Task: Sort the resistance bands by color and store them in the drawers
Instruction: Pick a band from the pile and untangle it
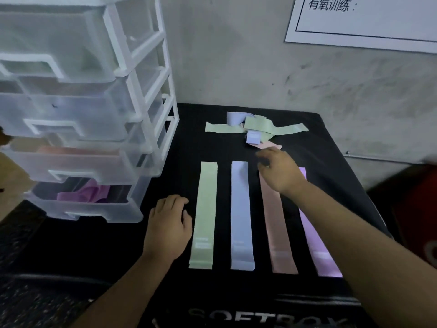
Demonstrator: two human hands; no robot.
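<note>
Four flat stacks of bands lie side by side on the black box top [236, 292]: green stack [204, 216], pale blue stack [241, 216], pink stack [279, 233] and purple stack [319, 247]. Behind them sits a loose pile of mixed bands [255, 127] in green, blue and pink. My right hand [279, 171] hovers over the far end of the pink stack, fingers loosely curled toward the pile, holding nothing. My left hand [168, 226] rests on the black surface left of the green stack, fingers relaxed. The translucent drawer unit [78, 138] stands at left.
The drawers are pulled out; the lowest one [82, 197] holds purple bands, the one above it [71, 159] holds pink. A grey wall with a white sign [366, 20] rises behind. The box's right edge drops off near a dark red object [413, 209].
</note>
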